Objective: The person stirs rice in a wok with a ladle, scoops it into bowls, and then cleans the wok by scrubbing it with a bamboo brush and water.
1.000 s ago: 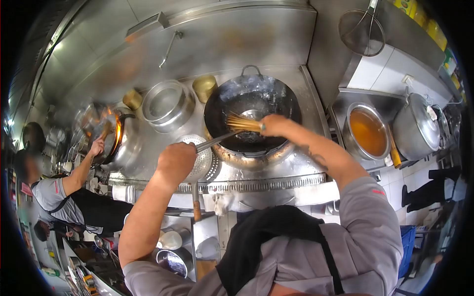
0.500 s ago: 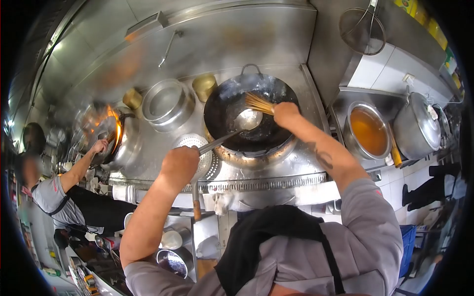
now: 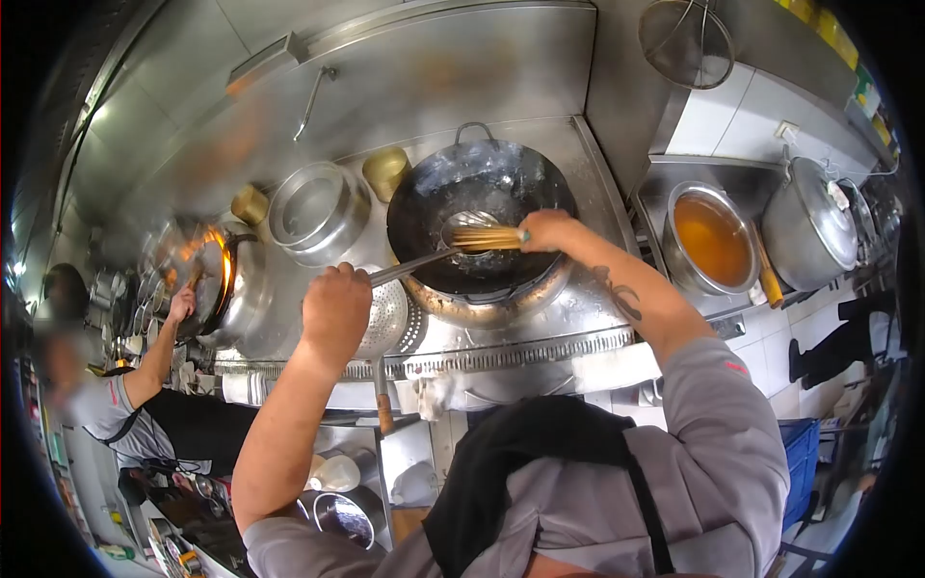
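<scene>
My left hand [image 3: 337,306] is closed round the handle of a metal ladle [image 3: 416,267], whose bowl rests low inside a large black wok [image 3: 520,183]. My right hand [image 3: 549,231] grips a bamboo wok brush [image 3: 487,238], its bristles lying across the ladle bowl and partly hiding it. Whitish wet patches show on the wok's inner wall. Below my left hand, a perforated skimmer [image 3: 385,323] sits at the stove's front, with its wooden handle hanging over the edge.
Left of the wok stand a metal pot [image 3: 318,207] and a brass-coloured container [image 3: 386,173]. A co-worker's hand [image 3: 181,303] is at another wok with flames. To the right are a pot of amber liquid [image 3: 711,241] and a lidded pot [image 3: 819,226]. A strainer [image 3: 686,43] hangs above.
The brush has swung from the wok's upper middle down and left onto the ladle bowl. The ladle has shifted slightly left, and the whole view has moved a little.
</scene>
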`<action>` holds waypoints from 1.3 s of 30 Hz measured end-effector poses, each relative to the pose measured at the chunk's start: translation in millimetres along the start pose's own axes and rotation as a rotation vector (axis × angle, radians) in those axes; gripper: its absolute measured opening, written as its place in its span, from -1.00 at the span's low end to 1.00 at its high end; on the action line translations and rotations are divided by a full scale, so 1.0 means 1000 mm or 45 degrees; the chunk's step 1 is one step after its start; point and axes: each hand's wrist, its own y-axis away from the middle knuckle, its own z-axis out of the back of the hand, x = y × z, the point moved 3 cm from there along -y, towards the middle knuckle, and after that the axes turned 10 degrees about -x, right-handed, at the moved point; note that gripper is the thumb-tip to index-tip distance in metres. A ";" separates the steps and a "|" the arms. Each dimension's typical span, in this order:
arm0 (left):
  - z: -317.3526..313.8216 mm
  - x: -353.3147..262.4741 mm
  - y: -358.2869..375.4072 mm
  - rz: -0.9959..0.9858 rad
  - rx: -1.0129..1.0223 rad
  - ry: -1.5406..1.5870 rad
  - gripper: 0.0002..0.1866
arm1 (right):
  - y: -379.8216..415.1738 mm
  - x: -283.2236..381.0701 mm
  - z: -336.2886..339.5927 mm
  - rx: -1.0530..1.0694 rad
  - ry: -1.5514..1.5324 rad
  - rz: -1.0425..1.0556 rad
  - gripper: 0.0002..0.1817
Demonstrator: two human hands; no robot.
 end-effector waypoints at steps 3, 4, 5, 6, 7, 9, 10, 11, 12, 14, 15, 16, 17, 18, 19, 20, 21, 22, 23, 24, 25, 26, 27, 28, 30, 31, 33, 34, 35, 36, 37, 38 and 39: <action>-0.004 -0.004 0.000 0.025 -0.005 -0.090 -0.90 | -0.004 0.002 0.020 -0.054 0.221 -0.074 -0.69; -0.006 -0.008 -0.002 0.012 -0.043 -0.163 -0.89 | -0.001 0.015 0.014 -0.134 0.275 -0.020 -0.70; -0.006 -0.009 -0.004 -0.001 -0.080 -0.238 -0.87 | 0.002 0.025 0.011 -0.216 0.327 0.033 -0.70; -0.005 -0.009 -0.005 -0.002 -0.083 -0.240 -0.87 | 0.006 0.030 0.006 -0.091 0.274 0.122 -0.70; -0.003 -0.007 -0.004 0.032 -0.101 -0.280 -0.88 | 0.007 0.023 0.004 -0.089 0.268 0.117 -0.70; -0.006 0.000 -0.002 0.065 -0.130 -0.329 -0.88 | -0.002 -0.005 0.013 0.012 0.151 -0.029 -0.71; -0.019 0.005 0.007 0.031 -0.161 -0.211 -0.88 | -0.004 -0.012 0.031 -0.024 0.231 -0.090 -0.69; -0.035 0.011 0.019 -0.011 -0.190 -0.095 -0.87 | -0.014 -0.022 0.035 -0.139 0.219 -0.123 -0.69; -0.062 0.017 0.034 0.062 -0.150 0.101 -0.83 | -0.018 -0.023 0.044 -0.295 0.197 -0.121 -0.69; -0.099 0.026 0.063 0.237 0.073 0.731 -0.77 | -0.021 -0.020 0.054 -0.457 0.170 -0.139 -0.68; -0.119 0.023 0.076 0.331 0.163 0.987 -0.71 | -0.022 -0.014 0.056 -0.520 0.120 -0.106 -0.70; -0.135 0.019 0.088 0.428 0.252 1.243 -0.64 | -0.023 -0.009 0.060 -0.586 0.074 -0.068 -0.72; -0.142 0.012 0.096 0.419 0.244 1.239 -0.64 | -0.023 -0.004 0.057 -0.562 0.071 -0.005 -0.71; -0.148 0.001 0.105 0.477 0.314 1.335 -0.63 | -0.025 -0.002 0.050 -0.457 0.110 0.064 -0.71; -0.150 -0.007 0.111 0.537 0.388 1.432 -0.62 | -0.032 -0.004 0.035 -0.349 0.148 0.133 -0.70; -0.152 -0.012 0.114 0.537 0.387 1.433 -0.62 | -0.041 -0.008 0.019 -0.212 0.180 0.150 -0.62; -0.152 -0.015 0.118 0.581 0.408 1.368 -0.64 | -0.040 -0.012 0.021 -0.210 0.181 0.153 -0.62; -0.153 -0.018 0.123 0.627 0.431 1.303 -0.66 | -0.035 -0.015 0.026 -0.109 0.302 0.128 -0.63; -0.155 -0.021 0.127 0.633 0.433 1.306 -0.66 | -0.032 -0.018 0.033 -0.007 0.425 0.102 -0.64; -0.154 -0.024 0.128 0.556 0.264 1.170 -0.67 | -0.018 -0.012 0.059 0.021 0.408 0.091 -0.64; -0.151 -0.027 0.128 0.477 0.095 1.031 -0.69 | -0.012 -0.011 0.071 0.025 0.415 0.093 -0.64; -0.147 -0.032 0.126 0.482 0.094 1.036 -0.69 | -0.008 -0.011 0.082 -0.036 0.423 0.082 -0.64; -0.140 -0.036 0.122 0.511 0.142 0.924 -0.69 | -0.008 -0.012 0.087 -0.100 0.430 0.071 -0.63; -0.137 -0.037 0.119 0.536 0.186 0.810 -0.70 | -0.003 -0.009 0.088 -0.266 0.318 0.072 -0.61; -0.141 -0.039 0.117 0.518 0.182 0.724 -0.71 | -0.002 -0.006 0.065 -0.356 0.148 0.064 -0.60; -0.144 -0.040 0.117 0.505 0.185 0.635 -0.73 | -0.008 -0.008 0.051 -0.442 -0.027 0.063 -0.59; -0.145 -0.039 0.118 0.521 0.231 0.592 -0.72 | -0.017 -0.011 0.024 -0.150 0.107 -0.038 -0.62; -0.146 -0.037 0.119 0.543 0.287 0.554 -0.71 | -0.015 -0.016 0.024 -0.106 0.207 -0.039 -0.63; -0.147 -0.035 0.121 0.537 0.292 0.551 -0.71 | -0.012 -0.024 0.024 -0.059 0.304 -0.039 -0.64; -0.143 -0.033 0.119 0.577 0.325 0.565 -0.69 | -0.004 -0.029 0.035 -0.077 0.239 -0.073 -0.63; -0.142 -0.033 0.119 0.619 0.360 0.584 -0.68 | 0.006 -0.032 0.051 -0.092 0.179 -0.104 -0.63; -0.145 -0.032 0.119 0.623 0.363 0.587 -0.68 | 0.013 -0.032 0.065 -0.104 0.149 -0.099 -0.57; -0.153 -0.027 0.121 0.640 0.363 0.649 -0.69 | 0.022 -0.030 0.072 -0.101 0.148 -0.097 -0.57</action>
